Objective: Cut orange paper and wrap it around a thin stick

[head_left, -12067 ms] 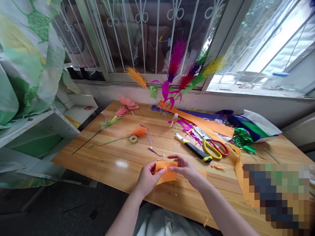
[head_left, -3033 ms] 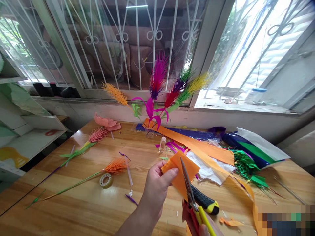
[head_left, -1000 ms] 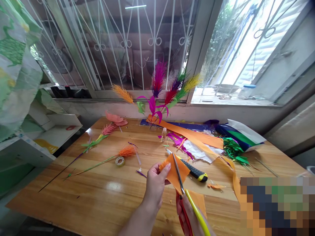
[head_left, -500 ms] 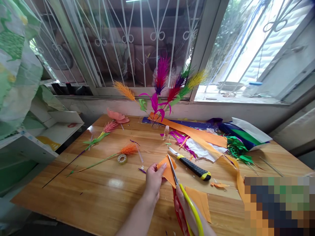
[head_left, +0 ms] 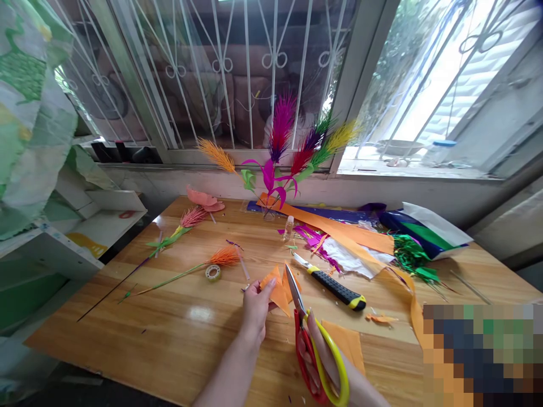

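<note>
Smooth wood-grain tabletop (head_left: 169, 336) running below barred window (head_left: 249, 73). One ribbed-grip knife (head_left: 337, 288) lying flat. Left of knife: left hand (head_left: 254, 311) pinching pointed orange piece (head_left: 278, 294), seemingly crepe paper, between fingers; two fringed stems (head_left: 224, 257) lying farther left. Nearer than knife: right hand (head_left: 324, 350) gripping scissors (head_left: 300, 308), fingers curling through two smooth loops; one orange sheet (head_left: 348, 345) resting flat.

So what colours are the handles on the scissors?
The scissors have one red handle and one yellow handle, best seen in the head view.
</note>
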Tool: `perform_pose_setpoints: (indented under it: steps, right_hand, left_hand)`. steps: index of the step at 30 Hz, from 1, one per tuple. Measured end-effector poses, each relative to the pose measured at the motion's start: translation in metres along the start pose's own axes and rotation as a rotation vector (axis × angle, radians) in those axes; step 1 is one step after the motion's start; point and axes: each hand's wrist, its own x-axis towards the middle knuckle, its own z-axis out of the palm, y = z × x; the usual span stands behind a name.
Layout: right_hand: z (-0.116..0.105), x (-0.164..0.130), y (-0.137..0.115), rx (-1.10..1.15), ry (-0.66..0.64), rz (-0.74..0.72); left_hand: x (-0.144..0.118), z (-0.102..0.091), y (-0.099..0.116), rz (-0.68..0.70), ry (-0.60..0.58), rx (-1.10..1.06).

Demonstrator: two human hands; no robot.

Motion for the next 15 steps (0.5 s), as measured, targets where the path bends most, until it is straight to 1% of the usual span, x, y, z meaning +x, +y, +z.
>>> perform_pose_setpoints:
  steps: [2,5,6,7,8,10,12,13,15]
  right_hand:
    - [-0.001,0.001,-0.001,-0.023,-0.034,0.021]
    - [-0.009,-0.002,-0.007,-0.059,-0.131,-0.044]
    - [-0.014,-0.003,-0.011,-0.093,-0.126,-0.086]
    - [-0.021,-0.004,-0.017,-0.156,-0.088,-0.129]
    - [-0.030,-0.004,-0.024,-0.258,-0.024,-0.168]
    - [-0.055,-0.003,-0.041,-0.524,0.192,-0.290]
    - [-0.086,0.001,-0.060,-0.699,0.350,-0.444]
    - [-0.103,0.003,-0.068,-0.797,0.425,-0.487]
    - [-0.134,0.009,-0.081,-1.030,0.619,-0.430]
  left_hand:
    - [0.002,-0.005,0.001,0.029,0.018,0.003]
    - [0.006,-0.013,0.003,0.055,0.044,0.020]
    - [0.008,-0.016,0.003,0.057,0.052,0.024]
    - [0.009,-0.017,0.003,0.058,0.060,0.024]
    - [0.009,-0.018,0.003,0.059,0.070,0.023]
    - [0.009,-0.018,0.004,0.063,0.084,0.027]
    - [0.008,-0.014,0.003,0.074,0.073,0.055]
    - [0.008,-0.012,0.002,0.084,0.054,0.076]
    - [0.009,-0.004,-0.002,0.126,-0.015,0.144]
